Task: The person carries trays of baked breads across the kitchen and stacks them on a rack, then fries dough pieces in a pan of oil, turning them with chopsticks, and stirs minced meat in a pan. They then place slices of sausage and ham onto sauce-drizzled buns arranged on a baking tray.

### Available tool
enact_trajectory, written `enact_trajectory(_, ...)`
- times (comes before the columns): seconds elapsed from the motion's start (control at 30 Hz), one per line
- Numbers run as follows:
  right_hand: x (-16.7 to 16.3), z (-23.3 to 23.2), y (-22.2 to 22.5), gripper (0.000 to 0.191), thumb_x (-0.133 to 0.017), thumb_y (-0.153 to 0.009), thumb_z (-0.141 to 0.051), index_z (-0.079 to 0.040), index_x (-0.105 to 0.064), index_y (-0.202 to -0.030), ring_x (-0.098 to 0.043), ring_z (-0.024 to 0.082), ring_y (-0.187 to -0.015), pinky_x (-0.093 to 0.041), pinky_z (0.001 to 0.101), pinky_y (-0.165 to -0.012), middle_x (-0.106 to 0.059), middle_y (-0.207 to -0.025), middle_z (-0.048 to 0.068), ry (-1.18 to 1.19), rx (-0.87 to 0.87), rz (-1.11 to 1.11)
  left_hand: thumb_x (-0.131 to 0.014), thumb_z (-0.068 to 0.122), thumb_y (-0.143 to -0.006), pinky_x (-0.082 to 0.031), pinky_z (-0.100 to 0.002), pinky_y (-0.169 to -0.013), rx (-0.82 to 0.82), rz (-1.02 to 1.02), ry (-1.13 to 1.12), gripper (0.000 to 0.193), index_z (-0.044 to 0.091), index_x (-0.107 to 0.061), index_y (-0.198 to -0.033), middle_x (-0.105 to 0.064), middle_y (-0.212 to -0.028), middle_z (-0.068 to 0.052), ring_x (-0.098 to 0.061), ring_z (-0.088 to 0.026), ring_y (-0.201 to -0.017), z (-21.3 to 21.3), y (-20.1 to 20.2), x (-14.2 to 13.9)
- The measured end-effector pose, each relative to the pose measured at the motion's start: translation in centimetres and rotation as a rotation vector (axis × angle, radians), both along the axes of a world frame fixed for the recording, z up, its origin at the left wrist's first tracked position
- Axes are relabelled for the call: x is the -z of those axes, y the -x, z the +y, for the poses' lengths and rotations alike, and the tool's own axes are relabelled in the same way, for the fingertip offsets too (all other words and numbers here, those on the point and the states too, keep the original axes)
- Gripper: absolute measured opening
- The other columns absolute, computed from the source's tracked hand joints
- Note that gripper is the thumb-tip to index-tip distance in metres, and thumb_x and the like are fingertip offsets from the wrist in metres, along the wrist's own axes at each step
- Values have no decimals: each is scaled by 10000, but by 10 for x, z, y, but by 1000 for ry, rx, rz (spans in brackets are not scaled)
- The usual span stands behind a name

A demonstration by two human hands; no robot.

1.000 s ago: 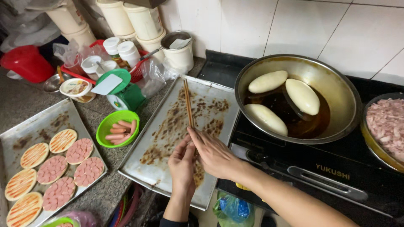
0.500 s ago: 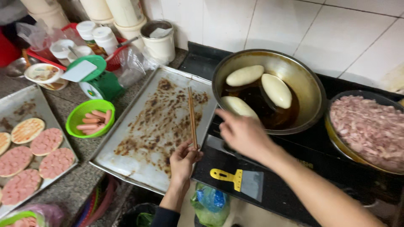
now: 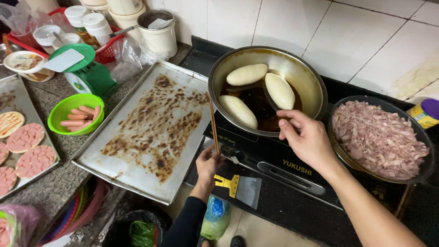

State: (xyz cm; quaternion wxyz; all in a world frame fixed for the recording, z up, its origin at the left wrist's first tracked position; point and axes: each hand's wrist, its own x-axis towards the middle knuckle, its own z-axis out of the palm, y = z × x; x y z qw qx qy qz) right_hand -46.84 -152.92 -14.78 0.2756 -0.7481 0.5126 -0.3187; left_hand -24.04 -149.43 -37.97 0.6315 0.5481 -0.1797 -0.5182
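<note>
My left hand (image 3: 208, 163) grips a pair of long wooden chopsticks (image 3: 213, 124) near their lower end, just in front of the stove's edge. They point up toward the metal pan (image 3: 313, 81). Dark sauce and three pale oblong buns (image 3: 247, 74) lie in that pan. With fingers bent and nothing in it, my right hand (image 3: 304, 137) hovers at the pan's near rim. An empty, burnt-stained baking tray (image 3: 151, 128) lies left of the stove.
A black bowl of chopped pink meat (image 3: 378, 137) sits right of the pan. A green bowl of sausages (image 3: 76, 114), a green scale (image 3: 87, 75), tubs, and a tray of round meat slices (image 3: 27, 146) stand at left. A yellow-handled scraper (image 3: 238, 186) rests on the stove front.
My view has shifted right and closer to the stove. My right hand moved from the tray up to the pan's rim. My left hand keeps the chopsticks, now at the stove's edge.
</note>
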Motion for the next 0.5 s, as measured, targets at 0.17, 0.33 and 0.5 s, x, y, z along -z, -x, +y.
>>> enact_trajectory(0.17,-5,3,4,295,-618,-984,-210,-92,-698,-1242,-612,93,-541,-499,264,-524,-724,-685,33,-44,-30,-10,-628,59,-943,-538,-270,-696,-128,35,17,541,5,-487,-1463,-726,-1018,-99,-685,-155,-848,22,2,0)
enact_trajectory(0.33,-6,10,-33,283,-618,-985,-206,-72,-698,-1221,-586,76,-549,-483,242,-505,-709,-708,17,-83,-210,-143,-657,139,-943,-555,-270,-771,-220,-104,-7,519,52,-542,-1441,-728,-1169,-82,-717,-154,-947,94,-33,-14)
enact_trajectory(0.5,-2,54,-138,233,-605,-1019,-220,-43,-691,-1144,-574,56,-588,-471,223,-529,-702,-739,17,-154,-561,-294,-673,182,-942,-552,-281,-824,-405,-349,-15,467,53,-628,-1389,-749,-1157,-94,-685,-146,-966,233,-117,-55)
